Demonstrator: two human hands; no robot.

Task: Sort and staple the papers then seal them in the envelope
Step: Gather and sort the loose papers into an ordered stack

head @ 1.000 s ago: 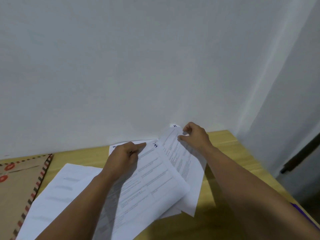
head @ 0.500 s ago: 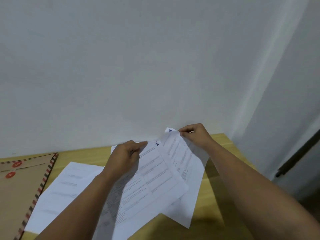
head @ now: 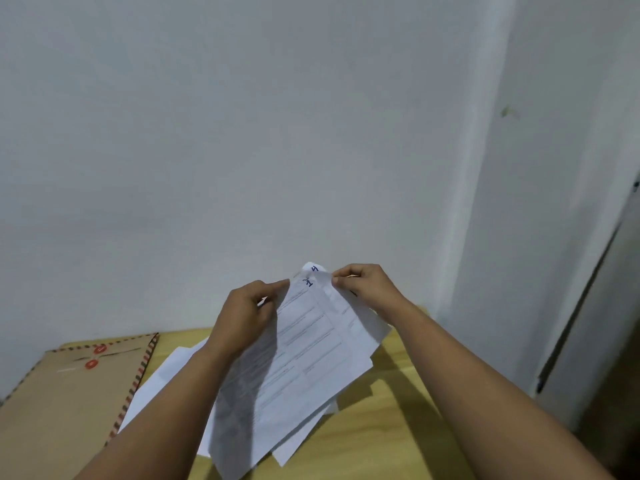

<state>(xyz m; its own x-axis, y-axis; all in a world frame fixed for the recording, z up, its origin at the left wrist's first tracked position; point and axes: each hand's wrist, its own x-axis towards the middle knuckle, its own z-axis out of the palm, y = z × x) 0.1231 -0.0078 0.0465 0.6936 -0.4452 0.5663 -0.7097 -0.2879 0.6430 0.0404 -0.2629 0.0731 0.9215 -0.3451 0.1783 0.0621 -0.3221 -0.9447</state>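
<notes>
A sheaf of white printed paper sheets point(head: 304, 355) was held raised above the light wooden counter point(head: 388, 427) by both hands, its top edge lifted towards the plain white wall point(head: 242, 133). The upper left corner was pinched by the curled fingers point(head: 273, 287) of the left hand point(head: 242, 313); the upper right corner, beside handwritten blue numerals, was pinched between thumb and fingers of the right hand point(head: 363, 289). Both forearms were extended forward. More white loose sheets point(head: 162, 379) were left lying flat on the counter beneath. A brown kraft envelope with striped edging and red string-tie discs point(head: 69, 393) was seen flat at the counter's left end.
</notes>
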